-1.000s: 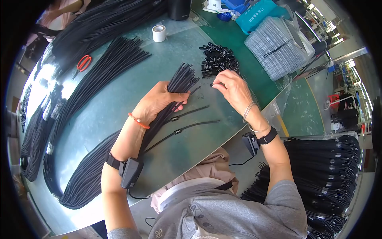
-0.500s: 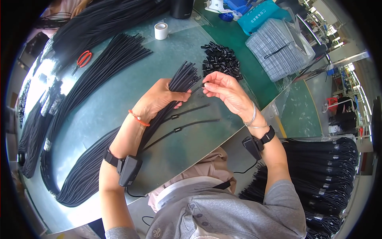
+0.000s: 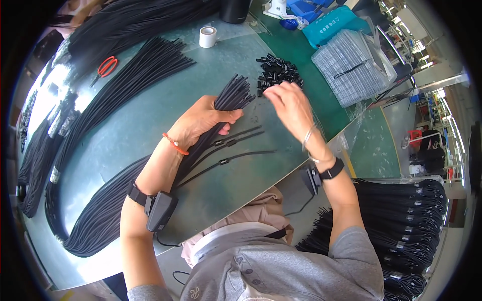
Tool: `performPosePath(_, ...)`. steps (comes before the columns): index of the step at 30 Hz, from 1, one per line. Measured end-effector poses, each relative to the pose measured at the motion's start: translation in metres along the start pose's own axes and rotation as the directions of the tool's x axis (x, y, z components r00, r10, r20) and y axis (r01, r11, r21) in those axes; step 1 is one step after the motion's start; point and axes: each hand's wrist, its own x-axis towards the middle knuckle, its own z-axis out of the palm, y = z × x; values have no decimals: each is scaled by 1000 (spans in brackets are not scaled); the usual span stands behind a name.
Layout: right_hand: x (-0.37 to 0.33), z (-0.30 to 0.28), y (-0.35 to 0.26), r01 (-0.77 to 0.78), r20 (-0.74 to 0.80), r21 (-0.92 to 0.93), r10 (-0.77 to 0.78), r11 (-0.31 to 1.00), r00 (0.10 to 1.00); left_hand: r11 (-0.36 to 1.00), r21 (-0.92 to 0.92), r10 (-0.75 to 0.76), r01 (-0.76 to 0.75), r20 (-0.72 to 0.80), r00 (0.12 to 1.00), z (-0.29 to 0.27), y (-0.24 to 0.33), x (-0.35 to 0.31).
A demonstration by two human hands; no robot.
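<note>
On the desk, centre: left hand: the left hand (image 3: pixel 201 123) is wrapped tight round a bundle of black cords (image 3: pixel 150 170), thumb pressed across the top; the cut ends (image 3: pixel 236 94) fan out just past the fingers.
Right hand: the right hand (image 3: pixel 291 103) reaches to the pile of small black clips (image 3: pixel 278 75), fingers curled together at the pile's near edge; whether a clip is pinched between them cannot be told, since the fingertips are blurred.
Finished pieces: three cords with a clip on (image 3: pixel 236 148) lie loose just in front of the left hand, near the desk's (image 3: pixel 150 115) front edge.
Risk, bundle: if the left grip loosens, I judge the fanned ends could splay and slide out of order.
Risk, clips: a sweeping right hand could scatter the pile toward the green mat (image 3: pixel 311 65), where clips would be hard to spot.
Risk, loose cords: the clipped cords lie close to the curved front edge; a forearm drag could push them off into the lap.
Open room: bare desk lies between the bundle and a second sheaf of cords (image 3: pixel 125 85) on the left.
Crowded sides: red scissors (image 3: pixel 106 66) and a tape roll (image 3: pixel 207 36) sit well apart at the back; a clear bag of packed pieces (image 3: pixel 351 62) hems the right.
</note>
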Motion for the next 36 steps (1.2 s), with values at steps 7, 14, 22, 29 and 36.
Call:
performPosePath(7, 3, -3, 5, -199, 317, 153, 143, 968, 937, 999, -3, -48, 48, -6, 999, -4, -2, 3)
performPosePath(14, -10, -1, 7, -476, 513, 645, 123, 598, 850, 999, 10, -43, 44, -21, 999, -2, -1, 3)
performPosePath(22, -9, -7, -21, -658, 638, 753, 262, -12, 724, 999, -35, -3, 2, -26, 1000, -3, -4, 3)
performPosePath(29, -10, -1, -23, -625, 647, 762, 243, -169, 723, 1000, 11, 28, -28, -55, 998, -3, -5, 3)
performPosePath(36, -10, -3, -32, -665, 635, 746, 288, 9, 717, 999, 34, 39, -38, -35, 999, -4, -6, 4)
